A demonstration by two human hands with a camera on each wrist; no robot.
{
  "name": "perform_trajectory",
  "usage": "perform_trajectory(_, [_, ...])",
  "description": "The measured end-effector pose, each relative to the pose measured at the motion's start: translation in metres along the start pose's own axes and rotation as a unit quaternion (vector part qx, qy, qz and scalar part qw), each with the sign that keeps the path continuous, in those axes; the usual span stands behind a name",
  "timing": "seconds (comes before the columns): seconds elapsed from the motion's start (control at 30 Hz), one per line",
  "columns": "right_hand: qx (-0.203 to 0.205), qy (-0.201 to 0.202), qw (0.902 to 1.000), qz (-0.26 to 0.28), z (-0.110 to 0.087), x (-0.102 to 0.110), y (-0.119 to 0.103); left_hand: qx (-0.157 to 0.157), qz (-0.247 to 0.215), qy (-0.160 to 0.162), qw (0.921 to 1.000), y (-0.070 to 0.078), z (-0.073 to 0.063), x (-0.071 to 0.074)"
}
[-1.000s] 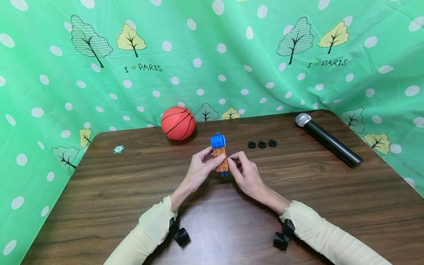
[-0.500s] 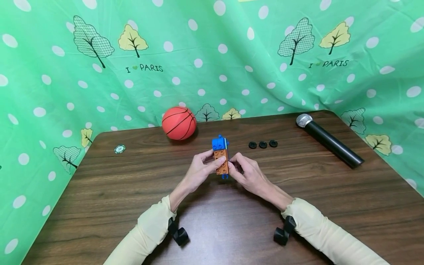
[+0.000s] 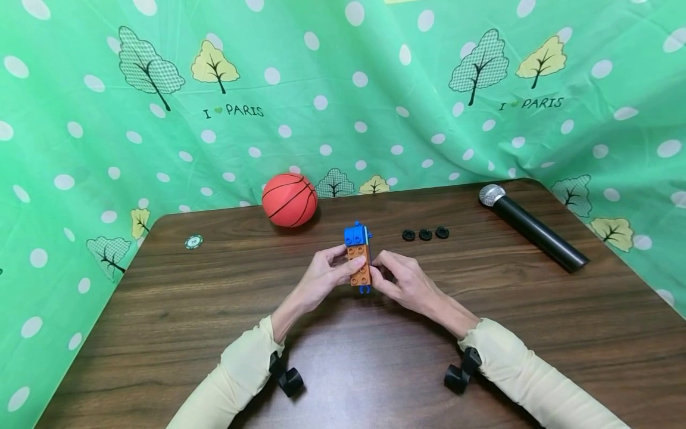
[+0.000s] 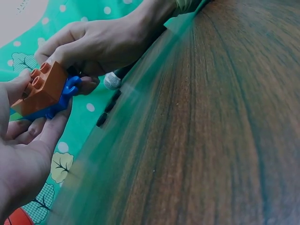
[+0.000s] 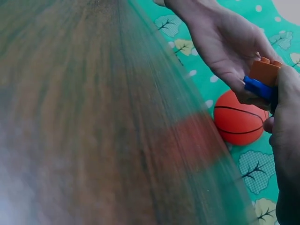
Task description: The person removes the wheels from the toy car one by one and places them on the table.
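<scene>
In the head view, a block-built toy vehicle (image 3: 356,237) is held up over the table, with an orange studded body, a blue brick at its far end and a blue hook at the near end. My left hand (image 3: 323,275) grips it from the left, thumb across the orange studs (image 4: 51,83) and fingers underneath, as the left wrist view shows. At the toy's right side, my right hand (image 3: 403,282) pinches with thumb and curled index finger. A small dark piece (image 5: 274,106) shows by its fingertips in the right wrist view, mostly hidden.
Three small black wheels (image 3: 425,235) lie in a row beyond my right hand. A red toy basketball (image 3: 290,200) sits at the back, a microphone (image 3: 536,229) at the right, and a poker chip (image 3: 194,241) at the left. A green polka-dot curtain (image 3: 343,101) hangs behind the table.
The toy vehicle has shifted slightly toward me, and both hands have come with it. Their grips look about the same, and the things on the table have stayed put.
</scene>
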State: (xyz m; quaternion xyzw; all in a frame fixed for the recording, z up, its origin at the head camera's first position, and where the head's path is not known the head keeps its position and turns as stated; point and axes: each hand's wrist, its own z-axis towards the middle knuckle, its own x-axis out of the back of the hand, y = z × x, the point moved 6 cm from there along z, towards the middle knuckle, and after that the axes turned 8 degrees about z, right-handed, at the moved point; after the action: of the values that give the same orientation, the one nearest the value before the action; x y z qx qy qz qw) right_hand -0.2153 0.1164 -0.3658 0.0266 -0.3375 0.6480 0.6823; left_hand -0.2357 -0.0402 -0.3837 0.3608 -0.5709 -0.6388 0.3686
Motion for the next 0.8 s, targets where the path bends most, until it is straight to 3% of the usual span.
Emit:
perform_trajectory(0.17, [-0.007, -0.013, 0.9997, 0.018, 0.0, 0.003, 0.0, 0.008, -0.026, -0.004, 0.9996, -0.001, -0.001, 0.003])
perform_trajectory(0.3, [-0.037, -0.017, 0.9987, 0.032, -0.002, 0.006, 0.001, 0.017, -0.045, 0.007, 0.9988, 0.0, -0.002, 0.009])
perform_trajectory(0.53, [-0.102, 0.031, 0.9931, 0.05, -0.005, 0.013, 0.011, 0.009, -0.027, 0.03, 0.9991, 0.001, -0.002, 0.011])
perform_trajectory(0.8, [-0.118, 0.034, 0.9921, 0.027, -0.009, 0.017, 0.014, 0.006, -0.009, 0.065, 0.9978, 0.001, -0.003, 0.018])
